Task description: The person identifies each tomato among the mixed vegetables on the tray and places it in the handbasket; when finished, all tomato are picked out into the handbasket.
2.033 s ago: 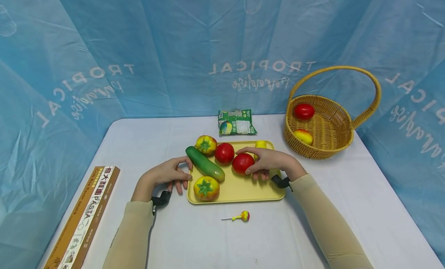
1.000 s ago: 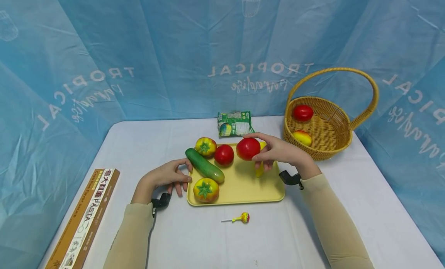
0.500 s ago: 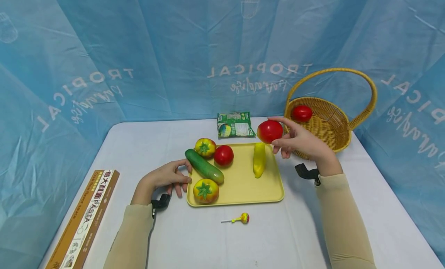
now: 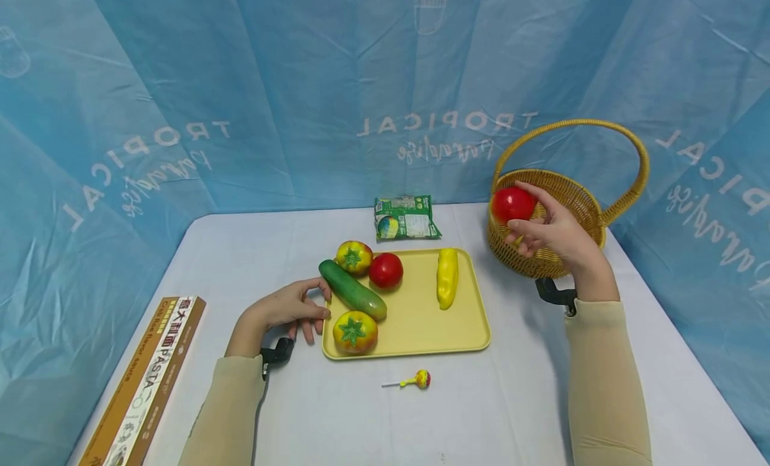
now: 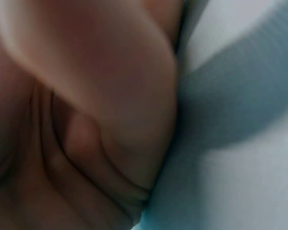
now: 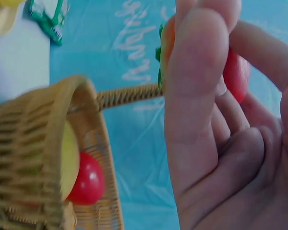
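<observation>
My right hand (image 4: 559, 235) pinches a red tomato (image 4: 513, 205) between thumb and fingers, over the left part of the wicker basket (image 4: 508, 252). In the right wrist view, green leaves and an orange patch show at the tomato's stem end. Inside the basket there lie a red fruit (image 6: 88, 179) and a yellow one (image 6: 69, 158); the hand and tomato hide them in the head view. My left hand (image 4: 285, 309) rests loosely bent at the left rim of the yellow tray (image 4: 421, 332), fingertips right at the edge near the cucumber (image 4: 352, 290).
Also on the tray are a red tomato (image 4: 386, 271), two yellow-orange fruits with green leaves, and a yellow pepper (image 4: 447, 279). A green packet (image 4: 407, 217) lies behind it, a lollipop (image 4: 415, 379) in front. Pasta boxes (image 4: 144, 379) lie at the left.
My right hand has lifted the red tomato off the tray and carried it right and back to the basket, uncovering the yellow pepper. The left hand has stayed at the tray's edge.
</observation>
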Action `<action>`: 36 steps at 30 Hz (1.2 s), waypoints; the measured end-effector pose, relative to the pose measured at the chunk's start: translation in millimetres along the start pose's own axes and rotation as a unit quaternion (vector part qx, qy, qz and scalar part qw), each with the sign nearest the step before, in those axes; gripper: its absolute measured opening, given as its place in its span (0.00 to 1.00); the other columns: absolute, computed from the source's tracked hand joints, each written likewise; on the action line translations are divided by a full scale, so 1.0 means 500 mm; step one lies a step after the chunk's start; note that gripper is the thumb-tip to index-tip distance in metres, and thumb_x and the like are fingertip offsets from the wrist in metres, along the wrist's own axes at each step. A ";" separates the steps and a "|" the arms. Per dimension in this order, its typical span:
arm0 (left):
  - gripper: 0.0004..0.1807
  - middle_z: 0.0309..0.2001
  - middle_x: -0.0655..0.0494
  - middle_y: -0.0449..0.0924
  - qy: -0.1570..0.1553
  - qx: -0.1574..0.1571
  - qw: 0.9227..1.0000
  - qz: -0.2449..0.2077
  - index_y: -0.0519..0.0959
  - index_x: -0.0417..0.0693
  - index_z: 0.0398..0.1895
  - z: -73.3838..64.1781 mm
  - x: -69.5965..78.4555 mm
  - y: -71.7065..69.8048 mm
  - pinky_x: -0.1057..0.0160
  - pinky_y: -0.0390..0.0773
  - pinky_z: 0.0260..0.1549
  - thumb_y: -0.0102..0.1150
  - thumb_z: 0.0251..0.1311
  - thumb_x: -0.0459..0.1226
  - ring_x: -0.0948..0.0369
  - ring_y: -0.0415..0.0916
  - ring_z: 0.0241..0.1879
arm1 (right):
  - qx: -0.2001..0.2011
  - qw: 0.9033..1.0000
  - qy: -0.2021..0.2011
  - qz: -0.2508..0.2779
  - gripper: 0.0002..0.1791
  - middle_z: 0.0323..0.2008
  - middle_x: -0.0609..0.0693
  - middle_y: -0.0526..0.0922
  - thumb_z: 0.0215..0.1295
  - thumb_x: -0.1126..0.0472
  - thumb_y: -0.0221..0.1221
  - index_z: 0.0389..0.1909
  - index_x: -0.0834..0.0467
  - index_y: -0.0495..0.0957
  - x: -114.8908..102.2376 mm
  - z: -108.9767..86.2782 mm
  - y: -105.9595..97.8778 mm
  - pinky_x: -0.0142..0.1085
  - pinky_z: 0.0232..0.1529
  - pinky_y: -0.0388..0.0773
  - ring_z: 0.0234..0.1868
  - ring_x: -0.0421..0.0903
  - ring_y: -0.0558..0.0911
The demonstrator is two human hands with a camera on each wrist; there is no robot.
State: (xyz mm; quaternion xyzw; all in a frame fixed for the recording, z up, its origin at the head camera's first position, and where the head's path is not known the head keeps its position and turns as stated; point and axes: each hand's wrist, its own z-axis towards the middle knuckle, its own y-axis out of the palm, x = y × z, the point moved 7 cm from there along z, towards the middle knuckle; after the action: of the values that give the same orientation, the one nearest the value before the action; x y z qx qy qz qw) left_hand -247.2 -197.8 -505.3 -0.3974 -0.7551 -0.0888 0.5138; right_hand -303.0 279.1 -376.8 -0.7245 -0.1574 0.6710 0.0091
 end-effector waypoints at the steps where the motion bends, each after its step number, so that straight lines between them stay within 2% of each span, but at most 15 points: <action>1: 0.21 0.28 0.47 0.89 0.000 0.000 1.000 0.000 0.66 0.43 0.58 0.000 0.000 0.000 0.69 0.74 0.13 0.65 0.73 0.41 0.55 0.88 0.20 | 0.007 1.000 0.004 0.000 0.45 0.34 0.52 0.92 0.75 0.57 0.65 0.85 0.41 0.51 0.005 0.002 -0.005 0.40 0.33 0.90 0.23 0.53 0.87; 10: 0.21 0.28 0.47 0.89 0.002 -0.001 1.000 -0.002 0.67 0.43 0.58 0.001 -0.006 0.001 0.68 0.75 0.13 0.65 0.73 0.41 0.54 0.88 0.20 | 0.043 0.998 0.036 -0.001 0.48 0.33 0.48 0.93 0.75 0.55 0.65 0.86 0.41 0.47 0.050 0.017 -0.035 0.38 0.33 0.90 0.22 0.50 0.87; 20: 0.21 0.28 0.46 0.89 0.003 -0.001 1.000 0.001 0.67 0.43 0.58 0.002 -0.007 0.000 0.68 0.75 0.13 0.65 0.73 0.41 0.53 0.89 0.21 | 0.061 0.994 0.088 -0.020 0.52 0.32 0.43 0.91 0.75 0.50 0.65 0.87 0.38 0.41 0.085 0.026 -0.048 0.36 0.35 0.89 0.23 0.46 0.86; 31: 0.22 0.28 0.47 0.89 -0.004 0.000 1.000 -0.004 0.66 0.44 0.59 0.003 -0.008 0.000 0.69 0.75 0.13 0.65 0.73 0.42 0.54 0.89 0.21 | 0.064 0.993 0.090 -0.035 0.51 0.31 0.44 0.92 0.77 0.52 0.63 0.87 0.40 0.39 0.097 0.032 -0.054 0.35 0.32 0.87 0.22 0.45 0.84; 36: 0.23 0.28 0.47 0.89 -0.008 0.001 1.000 -0.006 0.66 0.44 0.59 0.005 -0.009 -0.002 0.69 0.75 0.14 0.65 0.72 0.43 0.55 0.89 0.21 | 0.067 0.993 0.087 -0.045 0.51 0.31 0.44 0.92 0.75 0.47 0.64 0.87 0.38 0.41 0.092 0.033 -0.054 0.35 0.33 0.87 0.23 0.44 0.83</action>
State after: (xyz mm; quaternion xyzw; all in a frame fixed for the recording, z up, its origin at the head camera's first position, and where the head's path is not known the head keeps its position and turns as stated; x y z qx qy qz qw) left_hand -248.6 -199.3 -509.8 -0.3932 -0.7613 -0.0877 0.5080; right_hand -322.4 312.5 -417.1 -0.7700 -0.1427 0.6135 0.1016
